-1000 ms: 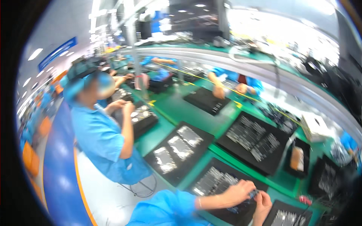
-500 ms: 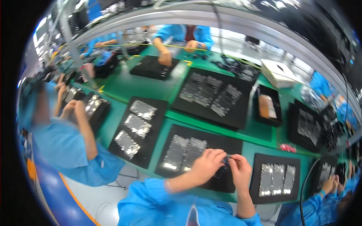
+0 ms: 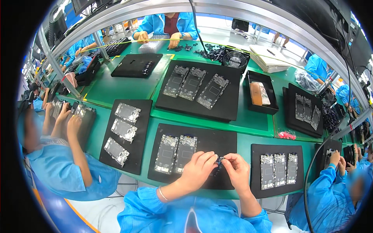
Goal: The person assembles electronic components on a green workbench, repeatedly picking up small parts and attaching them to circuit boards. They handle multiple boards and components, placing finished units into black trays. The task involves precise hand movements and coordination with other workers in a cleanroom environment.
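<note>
My left hand (image 3: 197, 169) and my right hand (image 3: 237, 169) meet over the near black foam pad (image 3: 223, 139). A small dark part (image 3: 220, 158) is pinched between the fingertips of both; its exact kind is too small to make out. More dark bits below it are mostly covered by my fingers. Beside my left hand, two phone-sized frames with circuit boards, one (image 3: 166, 154) and another (image 3: 185, 152), lie side by side on the pad. The lower end of the second is close to my left knuckles.
Black pads with similar frames lie left (image 3: 124, 133), right (image 3: 276, 167) and beyond (image 3: 194, 85). A black box (image 3: 262, 92) holds a brown-and-white block. Metal rails (image 3: 217, 7) cross above the green bench (image 3: 105, 89). Co-workers sit left, right and opposite; a black cable (image 3: 311, 186) hangs at right.
My view has shifted, so the bench sits further left in the picture. The co-worker opposite has drawn a hand back from the far black pad. My hands still pinch the small part.
</note>
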`<act>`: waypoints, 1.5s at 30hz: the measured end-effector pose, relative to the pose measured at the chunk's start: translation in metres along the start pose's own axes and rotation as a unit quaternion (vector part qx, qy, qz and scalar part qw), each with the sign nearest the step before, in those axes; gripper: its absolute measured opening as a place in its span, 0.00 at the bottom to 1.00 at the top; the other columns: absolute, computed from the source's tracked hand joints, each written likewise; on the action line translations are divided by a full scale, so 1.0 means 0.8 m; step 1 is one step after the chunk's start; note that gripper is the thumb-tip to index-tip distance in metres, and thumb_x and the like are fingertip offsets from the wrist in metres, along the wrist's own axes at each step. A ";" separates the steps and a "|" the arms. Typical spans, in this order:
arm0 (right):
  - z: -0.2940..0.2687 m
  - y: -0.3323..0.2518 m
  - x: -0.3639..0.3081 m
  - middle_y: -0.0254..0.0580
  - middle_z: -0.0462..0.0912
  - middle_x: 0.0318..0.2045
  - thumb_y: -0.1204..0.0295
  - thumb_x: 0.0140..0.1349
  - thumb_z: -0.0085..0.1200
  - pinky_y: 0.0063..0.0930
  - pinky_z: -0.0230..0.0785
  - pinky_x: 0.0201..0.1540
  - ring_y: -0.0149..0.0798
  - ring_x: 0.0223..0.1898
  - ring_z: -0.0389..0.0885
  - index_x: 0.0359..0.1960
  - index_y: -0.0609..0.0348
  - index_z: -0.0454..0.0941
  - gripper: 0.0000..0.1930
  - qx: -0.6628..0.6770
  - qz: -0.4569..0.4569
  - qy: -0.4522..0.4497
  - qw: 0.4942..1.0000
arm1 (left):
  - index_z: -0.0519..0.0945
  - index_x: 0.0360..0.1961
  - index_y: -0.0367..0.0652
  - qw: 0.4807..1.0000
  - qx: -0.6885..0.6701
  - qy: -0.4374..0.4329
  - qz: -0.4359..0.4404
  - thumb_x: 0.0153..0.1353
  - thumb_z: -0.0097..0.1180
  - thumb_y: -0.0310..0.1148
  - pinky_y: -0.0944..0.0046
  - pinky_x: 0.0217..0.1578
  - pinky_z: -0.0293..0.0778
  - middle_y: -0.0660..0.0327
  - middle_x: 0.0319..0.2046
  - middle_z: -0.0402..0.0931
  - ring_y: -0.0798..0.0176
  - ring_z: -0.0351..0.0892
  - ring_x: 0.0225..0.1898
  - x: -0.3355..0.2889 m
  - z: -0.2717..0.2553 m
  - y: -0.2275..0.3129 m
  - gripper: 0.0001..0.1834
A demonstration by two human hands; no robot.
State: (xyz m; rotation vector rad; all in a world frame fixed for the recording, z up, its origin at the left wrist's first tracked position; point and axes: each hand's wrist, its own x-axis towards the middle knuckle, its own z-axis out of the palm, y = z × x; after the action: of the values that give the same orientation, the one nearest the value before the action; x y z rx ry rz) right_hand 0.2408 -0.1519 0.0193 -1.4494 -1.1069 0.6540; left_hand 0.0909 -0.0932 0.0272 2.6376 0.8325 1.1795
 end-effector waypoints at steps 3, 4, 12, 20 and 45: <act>-0.001 -0.003 -0.002 0.34 0.79 0.31 0.82 0.57 0.56 0.16 0.71 0.33 0.23 0.31 0.76 0.34 0.65 0.75 0.04 -0.029 -0.021 0.000 0.999 | 0.73 0.47 0.42 1.000 0.002 0.004 0.010 0.45 0.67 0.29 0.60 0.38 0.76 0.58 0.45 0.71 0.50 0.72 0.42 -0.003 0.000 0.000 0.26; 0.000 -0.002 -0.004 0.34 0.79 0.31 0.82 0.57 0.56 0.16 0.71 0.33 0.23 0.31 0.76 0.34 0.65 0.75 0.04 -0.041 -0.042 0.007 0.998 | 0.73 0.47 0.42 1.000 0.011 0.013 0.013 0.45 0.67 0.29 0.60 0.37 0.76 0.58 0.44 0.72 0.50 0.72 0.42 -0.005 0.001 0.002 0.26; -0.006 -0.007 -0.007 0.36 0.80 0.33 0.80 0.59 0.54 0.19 0.73 0.38 0.26 0.35 0.79 0.37 0.64 0.76 0.05 0.065 0.060 -0.024 0.996 | 0.73 0.46 0.44 0.999 -0.011 0.036 0.006 0.44 0.68 0.30 0.61 0.37 0.77 0.60 0.43 0.72 0.52 0.73 0.42 -0.008 0.002 -0.001 0.26; -0.020 -0.002 0.020 0.38 0.82 0.34 0.79 0.58 0.54 0.20 0.72 0.39 0.28 0.36 0.79 0.36 0.64 0.79 0.05 0.022 0.049 -0.165 0.985 | 0.73 0.44 0.44 0.999 -0.043 0.016 0.024 0.45 0.66 0.31 0.58 0.46 0.70 0.59 0.43 0.72 0.54 0.71 0.45 -0.021 -0.002 -0.014 0.23; -0.045 0.078 0.029 0.44 0.76 0.33 0.64 0.67 0.45 0.29 0.69 0.40 0.36 0.34 0.74 0.40 0.68 0.71 0.15 -0.016 0.051 -0.042 0.998 | 0.77 0.34 0.40 0.955 0.131 -0.264 -0.029 0.30 0.68 0.53 0.50 0.42 0.69 0.53 0.42 0.72 0.48 0.68 0.47 -0.005 0.172 -0.222 0.32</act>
State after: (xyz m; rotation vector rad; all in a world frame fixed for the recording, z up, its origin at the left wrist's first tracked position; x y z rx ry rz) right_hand 0.2981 -0.1412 -0.0288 -1.5250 -1.1166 0.7787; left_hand 0.1117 0.0675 -0.1292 2.8899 0.9934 0.3234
